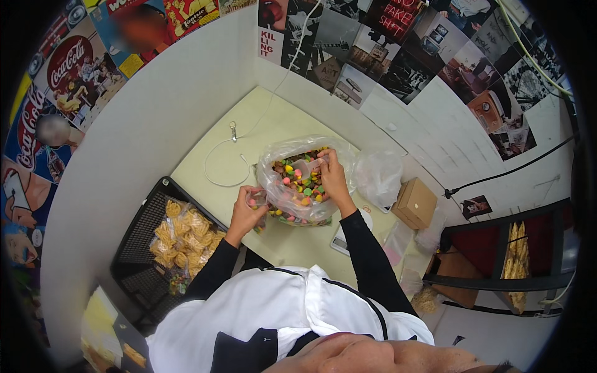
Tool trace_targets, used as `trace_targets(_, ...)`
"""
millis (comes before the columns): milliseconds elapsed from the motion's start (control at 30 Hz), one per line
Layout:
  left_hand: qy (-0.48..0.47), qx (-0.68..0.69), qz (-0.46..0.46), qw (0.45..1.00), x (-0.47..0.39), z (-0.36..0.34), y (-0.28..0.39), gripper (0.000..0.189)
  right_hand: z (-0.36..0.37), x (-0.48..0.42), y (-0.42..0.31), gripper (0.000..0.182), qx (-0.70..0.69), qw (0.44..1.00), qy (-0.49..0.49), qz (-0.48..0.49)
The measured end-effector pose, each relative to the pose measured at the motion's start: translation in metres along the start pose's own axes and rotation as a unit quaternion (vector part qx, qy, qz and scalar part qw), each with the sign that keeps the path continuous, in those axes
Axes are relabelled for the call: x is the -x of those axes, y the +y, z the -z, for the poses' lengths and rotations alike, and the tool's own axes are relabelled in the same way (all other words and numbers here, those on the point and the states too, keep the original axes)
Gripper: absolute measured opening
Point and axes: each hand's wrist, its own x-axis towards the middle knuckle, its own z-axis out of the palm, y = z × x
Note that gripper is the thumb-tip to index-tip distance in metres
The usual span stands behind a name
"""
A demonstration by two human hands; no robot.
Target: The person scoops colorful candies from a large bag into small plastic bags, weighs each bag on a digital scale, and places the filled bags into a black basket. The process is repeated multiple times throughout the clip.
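A large clear plastic bag (pixel 280 156) of brown, yellow, pink and green candies stands wide at the mouth on the pale table (pixel 284 252). Inside it, my right hand (pixel 332 177) grips a translucent plastic scoop (pixel 305 169) by its handle, with the scoop's bowl over the candies. At the big bag's left side, my left hand (pixel 246 212) holds a small clear bag (pixel 259 201) with some candies in it. Partly behind my right forearm lies a white digital scale (pixel 339 241).
Left of the table, a black plastic crate (pixel 135 242) holds bagged yellowish snacks (pixel 186 233) and a small candy bag (pixel 178 283). A white cable (pixel 208 161) curls on the table. Rightward are a bundle of clear plastic (pixel 378 175), a cardboard box (pixel 415 203) and flat plastic bags (pixel 397 240).
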Motion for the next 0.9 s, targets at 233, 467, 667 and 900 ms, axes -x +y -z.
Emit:
trace_targets(233, -0.012, 0.007, -0.013, 1.000, -0.004, -0.001, 0.005, 0.050, -0.001, -0.004, 0.011, 0.013, -0.122, 0.985, -0.001, -0.121)
trace_targets(467, -0.004, 0.015, -0.015, 1.000, -0.006, 0.014, 0.001, 0.052, 0.013, -0.005, 0.006, 0.017, -0.240, 0.952, 0.016, -0.189)
trace_targets(667, 0.022, -0.037, -0.034, 0.998, -0.001, 0.023, 0.044, 0.055, 0.049, -0.001, -0.013, 0.020, -0.290, 0.941, 0.016, -0.174)
trace_targets(900, 0.000, -0.184, -0.091, 0.979, 0.006, 0.009, 0.091, 0.054, 0.056, 0.011, -0.066, 0.021, -0.334, 0.937, -0.039, -0.095)
